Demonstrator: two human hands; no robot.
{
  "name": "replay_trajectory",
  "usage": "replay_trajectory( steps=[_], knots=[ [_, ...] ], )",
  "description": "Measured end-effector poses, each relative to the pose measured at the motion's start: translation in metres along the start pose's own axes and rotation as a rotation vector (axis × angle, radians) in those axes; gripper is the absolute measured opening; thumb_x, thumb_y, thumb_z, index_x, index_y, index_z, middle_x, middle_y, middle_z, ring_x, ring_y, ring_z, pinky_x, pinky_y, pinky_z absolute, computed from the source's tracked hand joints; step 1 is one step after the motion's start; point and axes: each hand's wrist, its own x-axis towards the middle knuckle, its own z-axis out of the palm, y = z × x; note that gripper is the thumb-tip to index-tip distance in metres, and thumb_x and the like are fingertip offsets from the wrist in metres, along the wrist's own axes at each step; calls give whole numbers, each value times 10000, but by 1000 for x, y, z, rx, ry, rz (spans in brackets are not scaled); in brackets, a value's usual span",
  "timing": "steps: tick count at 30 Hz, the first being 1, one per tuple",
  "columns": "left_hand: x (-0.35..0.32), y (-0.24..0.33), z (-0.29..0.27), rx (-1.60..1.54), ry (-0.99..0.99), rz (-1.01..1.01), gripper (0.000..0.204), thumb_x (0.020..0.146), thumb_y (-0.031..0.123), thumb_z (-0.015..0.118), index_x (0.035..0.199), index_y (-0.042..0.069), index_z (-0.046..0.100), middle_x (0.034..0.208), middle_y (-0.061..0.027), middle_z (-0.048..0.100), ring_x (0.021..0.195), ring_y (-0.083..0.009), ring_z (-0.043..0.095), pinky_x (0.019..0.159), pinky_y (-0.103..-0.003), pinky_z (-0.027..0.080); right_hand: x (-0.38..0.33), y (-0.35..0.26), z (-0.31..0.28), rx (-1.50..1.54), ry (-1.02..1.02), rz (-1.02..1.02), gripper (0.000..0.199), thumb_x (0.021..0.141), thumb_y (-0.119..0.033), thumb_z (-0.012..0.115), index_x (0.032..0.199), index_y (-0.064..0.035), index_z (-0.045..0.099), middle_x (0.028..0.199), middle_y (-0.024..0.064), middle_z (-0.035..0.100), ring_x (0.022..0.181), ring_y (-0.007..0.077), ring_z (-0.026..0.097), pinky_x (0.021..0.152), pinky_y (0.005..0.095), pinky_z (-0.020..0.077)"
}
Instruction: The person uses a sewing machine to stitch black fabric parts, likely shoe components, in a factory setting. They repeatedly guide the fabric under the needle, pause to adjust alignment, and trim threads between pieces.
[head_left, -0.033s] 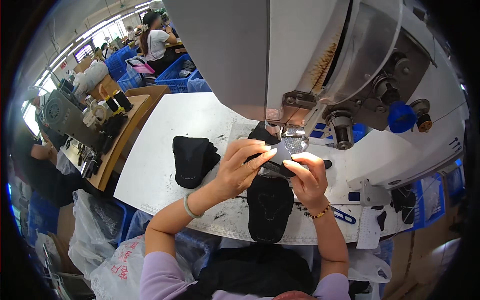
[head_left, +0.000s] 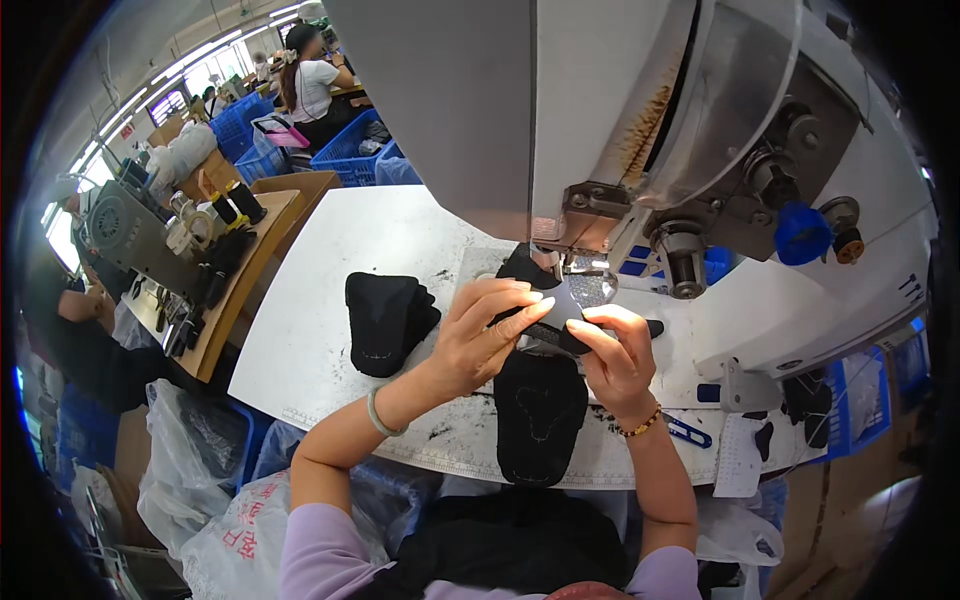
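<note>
Head view: nearest, the person's lilac sleeves (head_left: 325, 555) flank a black garment front (head_left: 510, 540), and just beyond, a flat black textile panel (head_left: 540, 415) with a stitched outline lies at the near edge of the white surface (head_left: 290, 350). Past it, the left hand (head_left: 472, 345) has its fingers drawn together on one side of a black textile workpiece (head_left: 552, 337), while the right hand (head_left: 615, 368) pinches the other side between thumb and fingertips. That workpiece sits directly below the head of the industrial sewing machine (head_left: 450, 100); its far part is partly hidden there. It looks light, soft and pliable, likely to bend or creep rather than break, so the outer edges seem the best hold, one hand each side, fingertips kept away from the needle. Blue-handled thread snips (head_left: 688, 432) lie right of the right forearm, and a stack of similar black panels (head_left: 388, 325) rests left of the left hand, apart from it. Farther off, a wooden side table (head_left: 240, 310) carries dark thread spools (head_left: 243, 200); beyond stand blue crates (head_left: 342, 160) and a seated co-worker (head_left: 315, 90) in a white top.
</note>
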Motion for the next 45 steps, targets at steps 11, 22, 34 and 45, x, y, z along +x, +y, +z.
replay_trajectory(
  steps=[11, 22, 34, 45],
  knots=[
    [12, 6, 1, 170, -88, 205, 398, 660, -30, 644, 1055, 9, 625, 1046, -96, 624, 976, -252, 613, 851, -367, 524, 0, 0, 0, -2, -30, -1, 412, 660, 62, 670, 1039, -97, 641, 1042, 72, 549, 882, 205, 599, 743, 316, 513],
    [36, 13, -16, 183, -230, 287, 313, 689, 14, 593, 995, -27, 642, 991, -122, 647, 916, -242, 646, 777, -319, 561, 18, 16, -26, -70, -144, -76, 219, 706, -43, 678, 915, -101, 650, 937, -8, 628, 819, 195, 559, 825, 349, 442],
    [34, -1, -15, 125, -262, 276, 327, 695, 53, 628, 1012, -30, 636, 1000, -98, 617, 962, -234, 617, 861, -342, 521, 14, 7, -26, -212, -191, -68, 225, 694, 4, 698, 905, -70, 677, 967, 27, 638, 915, 202, 608, 811, 321, 451],
    [29, -27, -5, -40, -142, 201, 299, 704, 1, 599, 1000, -3, 639, 971, -98, 637, 964, -257, 629, 792, -334, 542, 18, -10, -11, -414, -154, -99, 266, 719, -50, 694, 975, -122, 695, 909, -54, 605, 808, 84, 576, 756, 284, 426]
  ],
)
